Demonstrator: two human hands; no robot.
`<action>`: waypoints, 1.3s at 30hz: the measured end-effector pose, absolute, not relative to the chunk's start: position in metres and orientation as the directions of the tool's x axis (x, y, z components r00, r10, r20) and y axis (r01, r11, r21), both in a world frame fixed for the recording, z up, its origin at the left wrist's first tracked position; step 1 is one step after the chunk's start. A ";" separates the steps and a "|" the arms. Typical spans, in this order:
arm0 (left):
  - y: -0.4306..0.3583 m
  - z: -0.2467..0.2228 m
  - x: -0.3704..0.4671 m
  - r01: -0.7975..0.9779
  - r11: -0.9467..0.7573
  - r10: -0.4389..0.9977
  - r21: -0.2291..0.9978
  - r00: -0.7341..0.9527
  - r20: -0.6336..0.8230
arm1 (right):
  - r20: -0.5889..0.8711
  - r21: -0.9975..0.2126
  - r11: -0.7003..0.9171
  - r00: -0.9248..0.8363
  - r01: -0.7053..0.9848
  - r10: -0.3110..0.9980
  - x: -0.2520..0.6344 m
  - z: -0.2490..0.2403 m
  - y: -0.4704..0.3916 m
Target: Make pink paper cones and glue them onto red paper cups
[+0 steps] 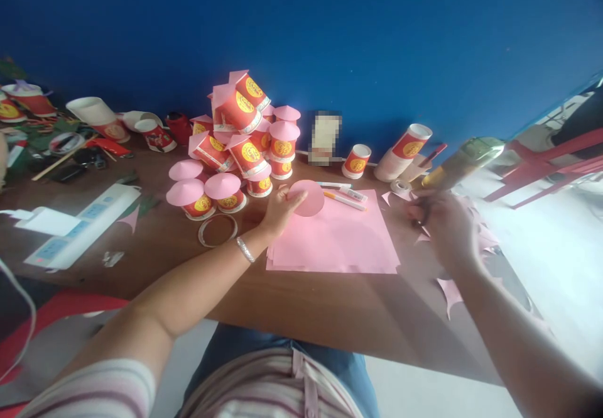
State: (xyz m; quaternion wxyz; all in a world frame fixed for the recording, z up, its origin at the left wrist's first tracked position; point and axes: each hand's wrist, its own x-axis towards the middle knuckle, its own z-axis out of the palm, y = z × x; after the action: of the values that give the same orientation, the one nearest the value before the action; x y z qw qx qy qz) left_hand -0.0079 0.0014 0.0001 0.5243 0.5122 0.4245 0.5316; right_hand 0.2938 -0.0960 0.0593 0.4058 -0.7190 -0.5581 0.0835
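Observation:
My left hand [279,212] pinches a round pink paper disc [308,199] by its left edge, above a stack of pink paper sheets [336,242]. To the right, my right hand [445,220] is smeared by motion, its fingers closed around what look like dark-handled scissors [421,212]; their blades cannot be made out. Pink paper offcuts [450,295] lie below and around that hand. An orange marker [346,202] and a second pen [335,185] rest at the sheets' far edge. A roll of tape [400,187] is left of my right hand.
Red paper cups with pink cone tops [245,154] are piled at the back, left of centre. Plain red cups [357,161] and a bottle [464,161] stand along the blue wall. At left are a power strip [85,223] and clutter; a clear ring [217,230] lies nearer.

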 end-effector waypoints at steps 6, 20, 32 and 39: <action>-0.004 0.003 -0.008 -0.078 -0.122 0.986 0.989 0.101 0.129 | 0.177 -0.979 0.166 0.086 0.117 0.980 0.206 0.029 -0.062; -0.008 -0.001 -0.008 -0.076 -0.080 0.958 0.994 0.271 0.098 | 0.066 -0.996 0.067 0.025 -0.060 0.998 0.187 0.004 -0.051; -0.009 -0.003 -0.007 -0.182 -0.107 0.978 0.978 0.159 0.136 | 0.052 -0.993 0.061 0.085 -0.105 0.995 0.190 0.001 -0.047; -0.012 -0.006 -0.006 -0.229 -0.091 0.972 0.969 0.193 0.137 | -0.004 -0.990 -0.012 -0.056 -0.140 0.998 0.183 0.008 -0.055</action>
State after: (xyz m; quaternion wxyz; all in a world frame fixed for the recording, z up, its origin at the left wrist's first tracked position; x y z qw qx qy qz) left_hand -0.0057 -0.0117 -0.0064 0.5716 0.5192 0.3574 0.5253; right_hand 0.1830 -0.0555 0.0075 0.5178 -0.4516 -0.4754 0.5495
